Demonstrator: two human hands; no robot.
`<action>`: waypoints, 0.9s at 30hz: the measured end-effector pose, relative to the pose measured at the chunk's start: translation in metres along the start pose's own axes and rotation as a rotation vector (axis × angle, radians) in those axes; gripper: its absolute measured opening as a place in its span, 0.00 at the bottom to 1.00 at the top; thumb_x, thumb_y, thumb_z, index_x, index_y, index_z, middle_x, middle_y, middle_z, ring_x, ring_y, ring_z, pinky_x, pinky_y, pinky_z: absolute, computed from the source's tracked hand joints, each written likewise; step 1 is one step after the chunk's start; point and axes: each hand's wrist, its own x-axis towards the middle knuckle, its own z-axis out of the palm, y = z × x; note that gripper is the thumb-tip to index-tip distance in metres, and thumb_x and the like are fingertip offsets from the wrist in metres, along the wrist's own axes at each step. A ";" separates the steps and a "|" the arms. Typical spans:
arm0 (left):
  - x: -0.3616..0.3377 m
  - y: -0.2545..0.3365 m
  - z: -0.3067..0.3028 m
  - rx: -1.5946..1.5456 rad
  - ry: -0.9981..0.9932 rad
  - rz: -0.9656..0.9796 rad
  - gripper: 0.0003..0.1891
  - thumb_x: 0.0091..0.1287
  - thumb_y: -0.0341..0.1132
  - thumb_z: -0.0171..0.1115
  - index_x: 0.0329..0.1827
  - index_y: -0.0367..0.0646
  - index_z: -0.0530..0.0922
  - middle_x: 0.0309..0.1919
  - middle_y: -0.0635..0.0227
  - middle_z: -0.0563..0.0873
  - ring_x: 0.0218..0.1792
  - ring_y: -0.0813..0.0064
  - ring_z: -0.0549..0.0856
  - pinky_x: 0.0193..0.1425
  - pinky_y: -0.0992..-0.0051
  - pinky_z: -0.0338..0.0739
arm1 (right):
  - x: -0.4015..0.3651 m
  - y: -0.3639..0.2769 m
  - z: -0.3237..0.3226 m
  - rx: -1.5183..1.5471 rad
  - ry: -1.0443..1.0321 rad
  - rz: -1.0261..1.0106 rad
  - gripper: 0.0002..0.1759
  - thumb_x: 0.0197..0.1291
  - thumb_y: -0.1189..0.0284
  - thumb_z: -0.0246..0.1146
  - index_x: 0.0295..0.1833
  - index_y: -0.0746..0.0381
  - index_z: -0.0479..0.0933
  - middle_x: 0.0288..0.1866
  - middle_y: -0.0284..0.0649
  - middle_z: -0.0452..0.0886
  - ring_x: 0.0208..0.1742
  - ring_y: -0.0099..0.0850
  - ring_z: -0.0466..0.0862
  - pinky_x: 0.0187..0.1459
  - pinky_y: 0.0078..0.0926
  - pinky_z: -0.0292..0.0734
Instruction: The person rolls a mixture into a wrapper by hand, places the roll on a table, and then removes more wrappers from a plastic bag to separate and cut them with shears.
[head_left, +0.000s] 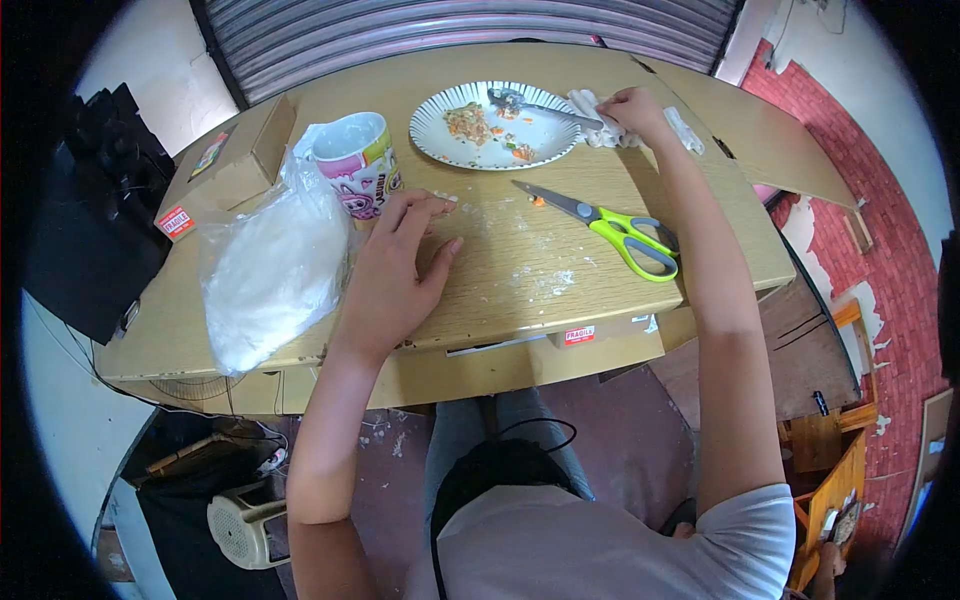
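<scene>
My right hand [636, 112] reaches to the far side of the table, its fingers closed at a crumpled white cloth [602, 134] beside the plate. Close to those fingers lies the handle end of a spoon [550, 108], whose bowl rests on the white paper plate [428, 138]. Chopped food [467, 124] with orange and green bits sits on that plate. My left hand [395, 275] is open over the near-left tabletop, thumb apart from the bent fingers. Just behind it stands a printed cup [365, 178]. Scissors [615, 232] with green handles lie between my hands, blades parted slightly.
A clear plastic bag of white stuff [275, 275] lies left of my left hand. Behind it is a cardboard box [235, 160] with a fragile label. White smears and crumbs [553, 283] mark the wooden table [480, 315]. A plastic stool [245, 530] stands below left.
</scene>
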 end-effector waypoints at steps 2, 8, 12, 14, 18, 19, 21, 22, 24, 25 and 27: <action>0.000 -0.002 0.001 0.023 0.002 0.018 0.18 0.67 0.27 0.68 0.59 0.42 0.78 0.58 0.60 0.78 0.49 0.63 0.84 0.58 0.65 0.79 | -0.004 -0.001 -0.002 -0.049 0.055 -0.040 0.18 0.55 0.58 0.75 0.42 0.63 0.89 0.29 0.45 0.89 0.31 0.37 0.90 0.39 0.36 0.85; -0.001 -0.003 0.000 0.139 0.020 0.095 0.17 0.67 0.27 0.67 0.58 0.41 0.78 0.58 0.58 0.78 0.53 0.58 0.83 0.60 0.64 0.79 | -0.015 -0.015 -0.010 -0.061 -0.085 0.023 0.19 0.57 0.58 0.72 0.45 0.63 0.89 0.36 0.47 0.90 0.39 0.40 0.92 0.46 0.37 0.86; -0.001 -0.003 0.001 0.082 0.010 0.069 0.16 0.67 0.28 0.67 0.58 0.41 0.78 0.58 0.58 0.78 0.54 0.58 0.83 0.60 0.65 0.78 | -0.021 -0.023 -0.011 -0.241 -0.030 -0.090 0.19 0.58 0.60 0.69 0.47 0.63 0.89 0.42 0.50 0.90 0.45 0.45 0.91 0.51 0.39 0.85; -0.001 -0.003 0.001 0.081 -0.004 0.051 0.16 0.67 0.28 0.67 0.57 0.41 0.78 0.58 0.58 0.78 0.54 0.57 0.83 0.60 0.65 0.78 | -0.025 -0.028 -0.011 -0.287 -0.024 -0.079 0.18 0.59 0.60 0.69 0.47 0.62 0.89 0.43 0.51 0.90 0.46 0.46 0.90 0.52 0.39 0.85; -0.001 -0.001 0.001 0.071 -0.021 0.029 0.16 0.68 0.28 0.67 0.57 0.41 0.78 0.58 0.58 0.79 0.54 0.57 0.83 0.61 0.64 0.78 | -0.020 -0.020 -0.008 -0.245 0.107 -0.209 0.17 0.60 0.61 0.67 0.49 0.61 0.89 0.44 0.51 0.90 0.45 0.47 0.90 0.52 0.41 0.85; -0.001 -0.001 0.001 0.072 -0.021 0.028 0.16 0.68 0.28 0.67 0.57 0.41 0.78 0.58 0.58 0.79 0.54 0.57 0.83 0.61 0.64 0.78 | -0.021 -0.020 -0.009 -0.233 0.024 -0.192 0.17 0.60 0.62 0.67 0.49 0.61 0.89 0.44 0.51 0.90 0.45 0.47 0.90 0.52 0.41 0.85; -0.001 -0.001 0.000 0.128 -0.003 0.074 0.15 0.68 0.28 0.67 0.57 0.41 0.78 0.57 0.58 0.79 0.53 0.58 0.83 0.61 0.64 0.78 | -0.020 -0.019 -0.007 -0.228 0.020 -0.199 0.16 0.60 0.63 0.67 0.49 0.61 0.89 0.43 0.50 0.90 0.45 0.47 0.90 0.53 0.41 0.85; -0.001 -0.001 0.000 0.128 -0.003 0.074 0.15 0.68 0.28 0.67 0.57 0.41 0.78 0.57 0.58 0.79 0.53 0.58 0.83 0.61 0.64 0.78 | -0.018 -0.018 -0.006 -0.224 0.017 -0.205 0.16 0.60 0.65 0.67 0.49 0.62 0.89 0.43 0.50 0.90 0.46 0.47 0.90 0.53 0.40 0.84; -0.001 0.000 0.000 0.121 -0.005 0.058 0.15 0.68 0.29 0.66 0.57 0.41 0.78 0.57 0.59 0.79 0.53 0.57 0.83 0.61 0.64 0.78 | -0.016 -0.015 -0.005 -0.242 0.072 -0.222 0.16 0.60 0.65 0.67 0.49 0.62 0.89 0.43 0.50 0.90 0.46 0.47 0.90 0.53 0.40 0.84; -0.001 0.000 0.000 0.122 -0.006 0.055 0.15 0.68 0.29 0.66 0.57 0.41 0.78 0.57 0.59 0.79 0.53 0.57 0.83 0.61 0.64 0.78 | -0.015 -0.014 -0.003 -0.259 0.126 -0.238 0.16 0.61 0.65 0.66 0.49 0.62 0.89 0.43 0.50 0.90 0.46 0.47 0.90 0.53 0.39 0.84; -0.001 0.000 0.000 0.085 -0.004 0.026 0.15 0.68 0.29 0.66 0.57 0.41 0.78 0.57 0.59 0.80 0.54 0.56 0.83 0.61 0.64 0.78 | -0.014 -0.013 -0.005 -0.266 0.073 -0.248 0.16 0.61 0.65 0.66 0.50 0.61 0.88 0.44 0.50 0.90 0.47 0.47 0.90 0.53 0.39 0.84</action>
